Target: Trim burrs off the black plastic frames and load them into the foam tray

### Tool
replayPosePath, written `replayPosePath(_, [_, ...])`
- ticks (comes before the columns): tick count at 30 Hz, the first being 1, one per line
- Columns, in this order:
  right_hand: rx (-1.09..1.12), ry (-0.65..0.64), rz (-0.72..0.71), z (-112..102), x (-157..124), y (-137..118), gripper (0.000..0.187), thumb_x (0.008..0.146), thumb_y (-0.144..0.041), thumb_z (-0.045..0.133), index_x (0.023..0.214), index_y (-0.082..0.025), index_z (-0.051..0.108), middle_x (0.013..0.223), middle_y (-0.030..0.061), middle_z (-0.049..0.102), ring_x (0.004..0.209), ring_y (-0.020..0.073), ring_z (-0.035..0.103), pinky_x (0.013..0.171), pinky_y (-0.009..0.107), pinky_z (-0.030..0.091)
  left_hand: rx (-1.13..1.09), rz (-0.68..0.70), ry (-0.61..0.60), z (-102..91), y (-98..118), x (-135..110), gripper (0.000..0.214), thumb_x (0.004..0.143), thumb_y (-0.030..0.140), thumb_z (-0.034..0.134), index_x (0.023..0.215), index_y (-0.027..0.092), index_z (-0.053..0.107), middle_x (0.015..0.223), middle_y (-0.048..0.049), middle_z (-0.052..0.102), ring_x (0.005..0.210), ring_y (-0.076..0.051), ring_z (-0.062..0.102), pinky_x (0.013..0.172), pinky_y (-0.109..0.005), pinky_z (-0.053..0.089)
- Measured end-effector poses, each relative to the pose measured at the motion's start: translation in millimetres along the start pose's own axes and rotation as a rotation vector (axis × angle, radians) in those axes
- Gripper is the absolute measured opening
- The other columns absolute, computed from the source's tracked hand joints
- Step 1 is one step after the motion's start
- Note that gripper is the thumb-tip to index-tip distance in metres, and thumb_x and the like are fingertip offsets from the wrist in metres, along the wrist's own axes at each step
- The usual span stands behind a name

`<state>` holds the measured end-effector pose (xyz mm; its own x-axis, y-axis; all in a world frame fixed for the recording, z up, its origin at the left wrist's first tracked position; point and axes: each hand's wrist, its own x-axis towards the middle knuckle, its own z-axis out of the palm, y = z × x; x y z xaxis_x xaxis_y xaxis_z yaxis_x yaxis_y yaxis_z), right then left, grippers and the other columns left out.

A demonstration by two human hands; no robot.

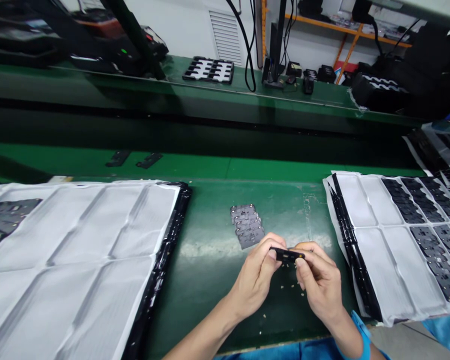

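Both my hands meet over the green bench, pinching one small flat black part point(287, 255) between them. My left hand point(255, 276) grips its left end with thumb and fingers closed. My right hand point(320, 280) holds the right end, fingers curled. Just beyond the hands lies a fanned row of several dark grey flat parts point(247, 225) on the bench. Tiny pale specks point(296, 286) lie scattered on the mat under and around the hands.
A black tray lined with white sheet point(86, 250) fills the left, with dark parts at its far left. A similar tray point(363, 250) on the right holds rows of dark parts. Behind runs a green conveyor point(195, 165) carrying two loose parts; a further shelf holds another tray point(209, 69), cables and equipment.
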<state>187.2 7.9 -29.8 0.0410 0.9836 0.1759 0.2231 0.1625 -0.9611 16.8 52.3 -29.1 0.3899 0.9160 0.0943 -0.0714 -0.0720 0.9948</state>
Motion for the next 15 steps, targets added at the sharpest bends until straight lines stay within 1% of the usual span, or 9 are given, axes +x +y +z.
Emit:
replayPosePath(3, [0.013, 0.001, -0.004, -0.4, -0.6, 1.3, 0.025, 0.107, -0.028, 0.054, 0.107, -0.020, 0.078, 0.099, 0.0078, 0.066, 0.049, 0.0091, 0.051, 0.045, 0.025, 0.044, 0.005, 0.002, 0.006, -0.5, -0.7, 1.3, 0.043, 0.112, 0.047, 0.034, 0.092, 0.018, 0.060, 0.100, -0.0070, 0.056, 0.079, -0.017, 0.052, 0.069, -0.029, 0.045])
replayPosePath(6, [0.021, 0.005, 0.000, -0.7, -0.9, 1.9, 0.025, 0.107, -0.027, 0.054, 0.107, -0.020, 0.078, 0.099, 0.0075, 0.066, 0.050, 0.0091, 0.052, 0.045, 0.025, 0.044, 0.016, 0.014, -0.007, -2.1, 0.8, 1.8, 0.041, 0.112, 0.041, 0.033, 0.093, 0.018, 0.060, 0.100, -0.0067, 0.056, 0.075, -0.016, 0.051, 0.069, -0.030, 0.044])
replayPosePath(10, [0.031, 0.034, 0.017, -0.6, 0.9, 0.0, 0.024, 0.107, -0.028, 0.055, 0.105, -0.019, 0.077, 0.097, 0.0069, 0.065, 0.049, 0.0087, 0.052, 0.045, 0.024, 0.045, 0.022, 0.016, -0.070, -5.3, 9.8, 1.0, 0.031, 0.107, 0.028, 0.037, 0.095, 0.018, 0.063, 0.094, -0.0058, 0.057, 0.074, -0.017, 0.050, 0.072, -0.032, 0.044])
replayPosePath(13, [0.055, 0.069, 0.030, -0.6, 4.1, -3.5, 0.023, 0.106, -0.030, 0.056, 0.100, -0.018, 0.075, 0.094, 0.0051, 0.064, 0.046, 0.0072, 0.051, 0.042, 0.023, 0.043, 0.018, -0.021, -0.104, -7.9, 17.8, 0.3, 0.026, 0.101, 0.022, 0.040, 0.102, 0.018, 0.065, 0.088, -0.0045, 0.056, 0.075, -0.018, 0.052, 0.072, -0.032, 0.044])
replayPosePath(15, [0.064, 0.083, 0.054, -0.7, 6.5, -5.9, 0.025, 0.106, -0.032, 0.058, 0.094, -0.018, 0.074, 0.086, 0.0024, 0.063, 0.045, 0.0070, 0.049, 0.042, 0.023, 0.041, 0.018, -0.051, -0.104, -8.6, 20.6, 0.2, 0.026, 0.101, 0.022, 0.041, 0.107, 0.018, 0.065, 0.088, -0.0038, 0.057, 0.075, -0.018, 0.053, 0.072, -0.032, 0.044])
